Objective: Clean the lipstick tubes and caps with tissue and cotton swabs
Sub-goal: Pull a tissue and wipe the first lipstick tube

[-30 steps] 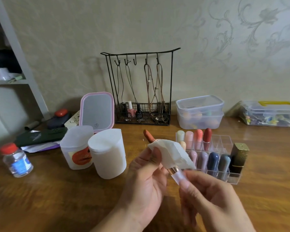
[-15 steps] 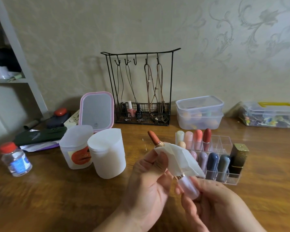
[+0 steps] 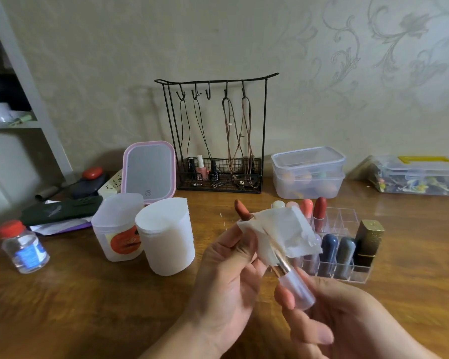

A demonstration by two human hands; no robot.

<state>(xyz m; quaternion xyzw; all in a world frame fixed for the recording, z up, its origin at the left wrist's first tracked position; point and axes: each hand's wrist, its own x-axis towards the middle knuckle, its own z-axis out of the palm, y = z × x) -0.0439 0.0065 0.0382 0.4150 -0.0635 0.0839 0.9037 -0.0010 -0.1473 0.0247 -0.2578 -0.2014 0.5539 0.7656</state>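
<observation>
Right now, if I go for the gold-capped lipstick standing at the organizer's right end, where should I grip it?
Pinch the gold lipstick by its square cap, coming from above or from the right. It stands upright, taller than the clear organizer, with blue-grey tubes close on its left; its top and right side look open.

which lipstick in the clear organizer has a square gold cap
The dark lipstick with the glittery gold cap, at the right end of the clear organizer; the others there are rounded and pink, red, blue or grey.
</observation>
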